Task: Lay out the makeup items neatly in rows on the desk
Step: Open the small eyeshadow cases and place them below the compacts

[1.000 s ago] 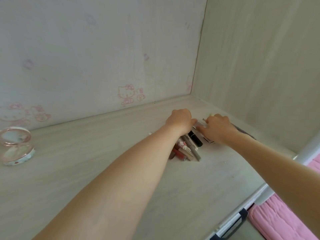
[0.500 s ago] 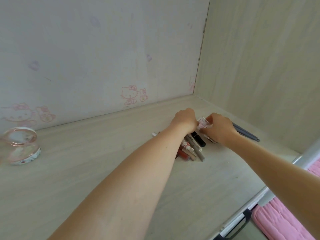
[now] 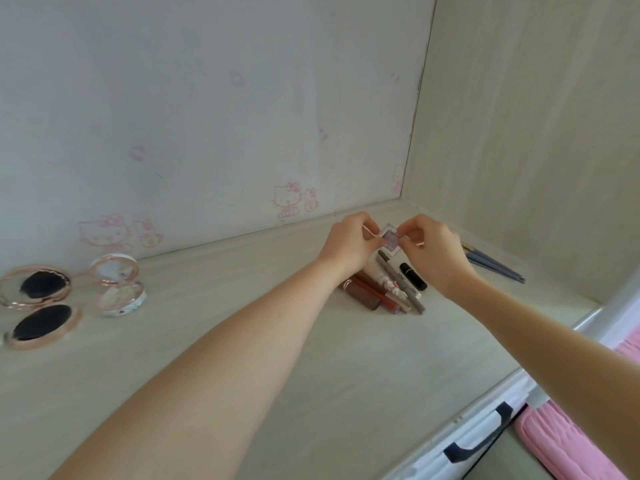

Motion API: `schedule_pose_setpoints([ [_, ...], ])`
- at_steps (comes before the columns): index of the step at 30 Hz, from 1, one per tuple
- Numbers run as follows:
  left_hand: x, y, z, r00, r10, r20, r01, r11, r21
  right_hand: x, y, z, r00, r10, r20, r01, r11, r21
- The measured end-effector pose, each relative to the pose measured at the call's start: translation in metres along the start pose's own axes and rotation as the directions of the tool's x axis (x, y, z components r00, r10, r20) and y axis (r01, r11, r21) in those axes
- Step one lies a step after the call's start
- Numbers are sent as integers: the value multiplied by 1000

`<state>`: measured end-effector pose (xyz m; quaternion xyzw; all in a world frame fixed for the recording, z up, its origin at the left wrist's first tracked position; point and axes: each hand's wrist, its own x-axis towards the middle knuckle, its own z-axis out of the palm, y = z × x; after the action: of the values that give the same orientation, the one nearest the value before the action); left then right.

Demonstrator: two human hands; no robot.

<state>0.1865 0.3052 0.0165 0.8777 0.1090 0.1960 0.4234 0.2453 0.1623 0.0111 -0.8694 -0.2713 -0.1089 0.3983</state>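
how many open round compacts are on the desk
2, both at the desk's left end: a rose-gold compact with dark insides at the far left, and a white floral compact just right of it. More may lie out of view.

Pale wood-grain surface [image 3: 311, 393] filling lower frame, running into corner. Back wall [image 3: 207, 98] showing as whitish panel, carrying faint pink cartoon cat stickers [image 3: 289, 200] near its foot. Side panel [image 3: 536, 133] in light wood grain rising at right, meeting back wall at vertical seam. Soft, even light falling over everything. Black handle [image 3: 481, 434] showing below front edge. Pink quilted fabric [image 3: 568, 445] lying at bottom right.
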Motion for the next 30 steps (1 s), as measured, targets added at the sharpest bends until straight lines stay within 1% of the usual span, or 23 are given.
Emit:
schedule_pose_setpoints([
  [2, -16, -2, -19, 1000, -4, -8, 4, 1000, -25, -12, -18, 4, 1000, -25, 14, 25, 999, 26],
  [6, -55, -12, -56, 999, -8, -37, 8, 1000, -20, -38, -57, 13, 997, -67, 39, 63, 994, 92],
  [11, -123, -34, -101, 990, -115, -76, 97, 973, -209, -79, -105, 34, 983, -136, 119, 115, 979, 168],
  [15, -179, -54, -136, 975, -173, -137, 129, 951, -281, -112, -143, 58, 949, -237, 208, 197, 961, 193],
  [19, -225, -74, -166, 957, -205, -206, 151, 957, -248, -138, -178, 87, 910, -300, 285, 243, 945, 217],
  [22, -252, -89, -188, 939, -232, -255, 179, 960, -213, -154, -199, 107, 881, -338, 331, 255, 929, 269],
  [26, -278, -107, -215, 911, -279, -303, 229, 954, -192, -169, -226, 130, 835, -388, 391, 278, 909, 309],
  [30, -295, -120, -235, 887, -309, -344, 252, 947, -200, -178, -249, 151, 810, -404, 426, 276, 902, 331],
])
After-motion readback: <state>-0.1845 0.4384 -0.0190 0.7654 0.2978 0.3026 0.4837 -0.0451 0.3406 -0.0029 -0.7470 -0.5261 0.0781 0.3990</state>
